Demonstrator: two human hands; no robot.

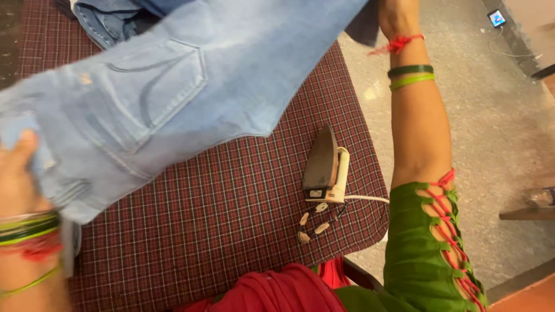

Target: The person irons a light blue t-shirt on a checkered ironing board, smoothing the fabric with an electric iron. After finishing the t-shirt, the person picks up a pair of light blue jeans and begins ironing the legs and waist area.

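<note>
Left hand [20,173] grips pale blue denim jeans [162,86] above the red checked counter [219,231]; right hand's grip hidden, cannot tell; cream iron [326,167] stands near right edge.

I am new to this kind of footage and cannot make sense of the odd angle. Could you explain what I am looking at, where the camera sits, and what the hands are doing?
There is no machine here, only a person. The single picture comes from a camera worn on that person's head, looking down, so the arms reach into view from below.

The left hand, with green and red bangles on its wrist, grips one end of a pair of light blue jeans. The right arm stretches up to the far end, but the right hand is mostly out of view above the top edge. The jeans are blurred and lifted above the table.

The table is covered with a dark red checked cloth. On it an electric iron stands on its heel, with its cord trailing right. More denim lies at the top left.
</note>
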